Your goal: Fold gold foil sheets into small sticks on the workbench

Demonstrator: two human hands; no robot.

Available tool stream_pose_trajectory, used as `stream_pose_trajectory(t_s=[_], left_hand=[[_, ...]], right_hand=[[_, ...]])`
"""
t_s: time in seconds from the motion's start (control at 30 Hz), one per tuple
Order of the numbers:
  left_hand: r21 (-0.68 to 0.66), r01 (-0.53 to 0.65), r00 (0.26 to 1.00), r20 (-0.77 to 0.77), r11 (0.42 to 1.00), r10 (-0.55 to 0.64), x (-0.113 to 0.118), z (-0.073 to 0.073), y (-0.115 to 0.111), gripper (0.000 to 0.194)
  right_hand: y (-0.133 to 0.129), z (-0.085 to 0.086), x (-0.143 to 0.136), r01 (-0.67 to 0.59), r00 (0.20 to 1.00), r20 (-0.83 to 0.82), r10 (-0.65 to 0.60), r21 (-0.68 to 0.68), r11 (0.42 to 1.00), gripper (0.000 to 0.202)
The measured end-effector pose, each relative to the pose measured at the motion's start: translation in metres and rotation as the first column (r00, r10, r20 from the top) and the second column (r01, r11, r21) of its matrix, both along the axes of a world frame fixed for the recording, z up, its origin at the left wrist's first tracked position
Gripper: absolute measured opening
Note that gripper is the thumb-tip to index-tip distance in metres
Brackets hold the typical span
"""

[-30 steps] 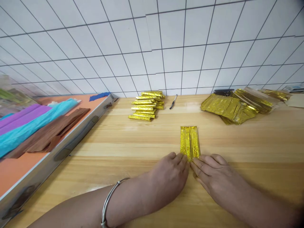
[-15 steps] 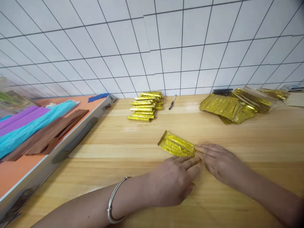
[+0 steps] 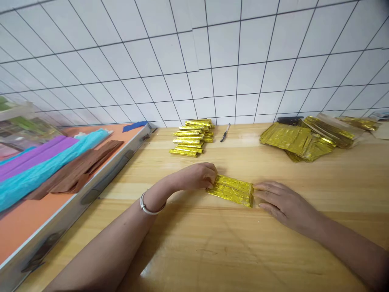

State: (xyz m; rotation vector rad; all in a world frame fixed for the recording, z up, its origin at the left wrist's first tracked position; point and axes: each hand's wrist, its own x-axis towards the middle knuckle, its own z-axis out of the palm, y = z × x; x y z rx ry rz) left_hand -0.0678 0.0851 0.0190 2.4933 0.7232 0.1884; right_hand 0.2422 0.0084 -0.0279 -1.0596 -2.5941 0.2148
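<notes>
A flat, folded piece of gold foil (image 3: 233, 190) with creases along its length lies on the wooden table, a little right of the middle. My left hand (image 3: 203, 177) has its fingers curled and closed on the foil's left end, hiding that corner. At the opposite end, my right hand (image 3: 281, 202) lies low over the wood with its fingers stretched out and slightly apart. Its fingertips are at the foil's right edge; whether they press on it I cannot tell. A silver bangle (image 3: 146, 206) circles my left wrist.
Narrow gold foil strips (image 3: 190, 140) are stacked near the tiled wall (image 3: 225, 73), beside a pen (image 3: 225, 133). A pile of gold foil sheets (image 3: 291, 140) lies at the back right. On the left, an orange-bottomed tray (image 3: 60, 217) holds brown, turquoise and purple crepe paper (image 3: 45, 162).
My left hand has moved from the foil's near right corner up and left to its far end and closed there. My right hand remains by the right edge, its fingers more spread.
</notes>
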Motion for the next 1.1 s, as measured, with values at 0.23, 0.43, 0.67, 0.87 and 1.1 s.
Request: stream_pose_trajectory(t_s=[0.23,0.43,0.67,0.87,1.1], left_hand=[[-0.369,0.03,0.986,0.164,0.929,0.033,-0.022,-0.008,0.021,0.026],[-0.181,-0.1,0.992,0.057,0.978,0.113,-0.036,-0.008,0.029,0.018],[-0.16,0.007,0.999,-0.043,0.987,-0.014,-0.034,-0.013,0.028,0.012],[-0.276,-0.027,0.999,-0.025,0.961,0.021,-0.026,-0.017,0.024,0.01],[-0.197,-0.05,0.999,-0.01,0.979,0.049,-0.016,-0.015,0.016,0.009]], right_hand=[[0.004,-0.004,0.003,-0.024,0.999,-0.031,0.024,-0.014,1.0,0.027],[0.006,-0.006,0.004,-0.046,0.999,-0.024,0.046,-0.009,0.999,0.027],[0.006,-0.008,0.004,-0.038,0.999,0.001,0.038,-0.028,0.999,0.028],[0.009,-0.012,0.007,-0.044,0.999,0.011,0.044,-0.037,0.998,0.029],[0.009,-0.014,0.007,-0.029,1.0,0.003,0.029,-0.052,0.998,0.032]])
